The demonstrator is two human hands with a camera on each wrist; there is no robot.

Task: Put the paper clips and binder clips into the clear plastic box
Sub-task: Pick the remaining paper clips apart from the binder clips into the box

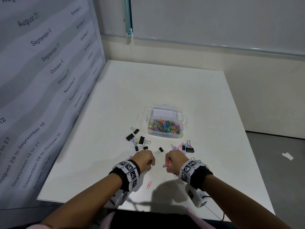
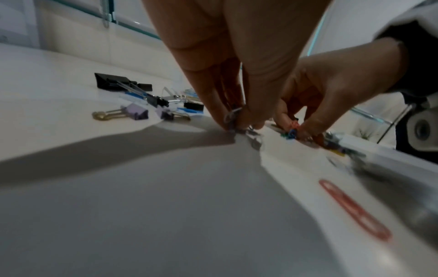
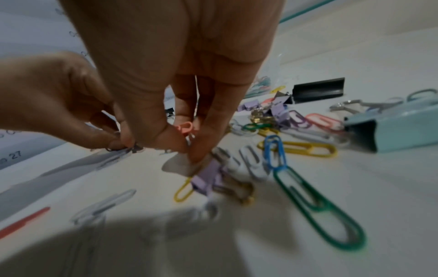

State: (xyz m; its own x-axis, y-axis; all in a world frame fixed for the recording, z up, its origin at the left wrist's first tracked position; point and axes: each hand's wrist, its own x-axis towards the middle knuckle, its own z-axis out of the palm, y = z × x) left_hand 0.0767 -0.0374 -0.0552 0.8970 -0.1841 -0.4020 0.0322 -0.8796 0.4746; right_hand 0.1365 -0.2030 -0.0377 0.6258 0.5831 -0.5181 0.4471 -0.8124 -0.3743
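Observation:
The clear plastic box (image 1: pixel 165 135) sits mid-table, open, holding several coloured paper clips (image 1: pixel 165 127). Black binder clips (image 1: pixel 137 140) lie left of it, and black and lilac ones (image 1: pixel 185 148) to its right. My left hand (image 1: pixel 145 160) has curled fingers that pinch a pale paper clip (image 2: pixel 233 115) at the table surface. My right hand (image 1: pixel 175 161) pinches a few paper clips, a pink one (image 3: pixel 186 128) among them. A lilac binder clip (image 3: pixel 208 177) and blue (image 3: pixel 275 151), green (image 3: pixel 315 204) and yellow (image 3: pixel 305 149) paper clips lie under the right hand.
A single pink paper clip (image 1: pixel 149 184) lies near the table's front edge between my wrists. A light-blue binder clip (image 3: pixel 398 129) lies to the right. A printed calendar panel (image 1: pixel 41 80) walls off the left side. A white scrap (image 1: pixel 288 156) lies on the floor at right.

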